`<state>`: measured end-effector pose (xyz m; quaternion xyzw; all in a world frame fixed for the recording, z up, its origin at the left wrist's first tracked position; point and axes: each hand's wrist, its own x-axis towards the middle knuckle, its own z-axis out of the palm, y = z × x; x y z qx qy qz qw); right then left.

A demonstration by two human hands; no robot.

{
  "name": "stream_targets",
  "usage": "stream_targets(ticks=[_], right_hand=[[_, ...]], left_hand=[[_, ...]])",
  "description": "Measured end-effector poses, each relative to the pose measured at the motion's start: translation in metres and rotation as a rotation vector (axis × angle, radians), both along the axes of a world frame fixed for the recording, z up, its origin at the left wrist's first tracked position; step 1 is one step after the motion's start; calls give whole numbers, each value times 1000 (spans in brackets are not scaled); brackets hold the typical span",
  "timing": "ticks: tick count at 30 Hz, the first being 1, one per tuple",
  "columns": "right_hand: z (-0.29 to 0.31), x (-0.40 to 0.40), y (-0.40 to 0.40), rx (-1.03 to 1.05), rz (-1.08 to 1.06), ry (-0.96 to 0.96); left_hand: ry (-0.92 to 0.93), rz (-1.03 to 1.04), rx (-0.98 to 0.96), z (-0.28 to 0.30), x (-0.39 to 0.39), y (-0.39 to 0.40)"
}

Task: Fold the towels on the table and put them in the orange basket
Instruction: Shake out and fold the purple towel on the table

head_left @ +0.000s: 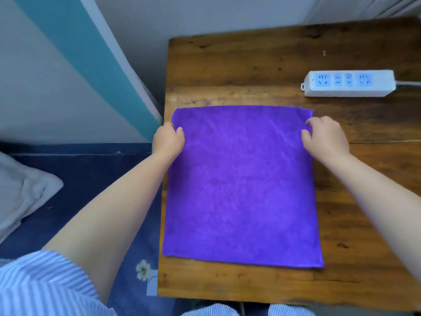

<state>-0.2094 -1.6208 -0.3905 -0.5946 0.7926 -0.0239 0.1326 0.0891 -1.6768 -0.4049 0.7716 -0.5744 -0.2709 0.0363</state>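
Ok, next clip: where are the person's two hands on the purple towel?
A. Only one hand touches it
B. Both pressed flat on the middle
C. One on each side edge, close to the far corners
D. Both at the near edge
C: the left hand holds the left edge and the right hand the right edge of the purple towel, both just below its far corners, fingers curled onto the cloth.
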Motion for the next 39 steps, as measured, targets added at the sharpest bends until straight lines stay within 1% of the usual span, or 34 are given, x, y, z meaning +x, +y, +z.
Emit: stream_targets(ticks=[2, 4, 8, 9, 12, 14, 16, 17, 19, 21, 22, 24, 26, 27, 28, 31, 33, 36, 39], right_hand=[[-8, -4, -15, 15, -47, 47], [-14, -6, -27, 38, -95, 36], [-25, -12, -46, 5, -212, -139], [-28, -14, -48, -20, -239, -194], [-36, -19, -52, -110, -319, -324], [-39, -22, -51, -151, -357, -384], [-40, -25, -51, -183, -407, -437], [-41, -25, -50, -195, -430, -460], [-42, -26, -48, -210, -450, -492], [-43, -26, -47, -219, -446, -506], [-42, -25, -47, -225, -448, -506], [-41, -24, -48, -239, -459, -503], [-40, -23, -49, -247, -478, -495], [-40, -23, -50, -241, -485, -487], [-40, -22, -50, -231, -484, -472], [-39, -21, -48, -193, -449, -418], [-37, -23, -49, -183, -474, -417], [-34, -29, -53, -167, -512, -429], [-33, -31, -56, -164, -517, -423]], left_hand=[[-45, 1, -22, -8, -6, -16], [-38, 38, -36, -13, -10, -26], [91, 297, -75, -19, -13, -49], [149, 364, -75, -21, -14, -54], [403, 556, -66, -24, -14, -60], [566, 694, -9, -23, -13, -60], [797, 904, 95, -20, -17, -59], [881, 977, 143, -18, -20, -58], [940, 1027, 174, -17, -24, -57], [925, 1066, 142, -17, -27, -55], [897, 1075, 96, -16, -27, -54], [793, 1052, -91, -17, -24, -53], [654, 968, -287, -19, -19, -53], [602, 924, -342, -20, -16, -53], [574, 890, -364, -20, -15, -53], [540, 860, -337, -28, -14, -55], [481, 831, -353, -31, -16, -58], [336, 724, -395, -28, -21, -65], [294, 625, -417, -26, -25, -70]])
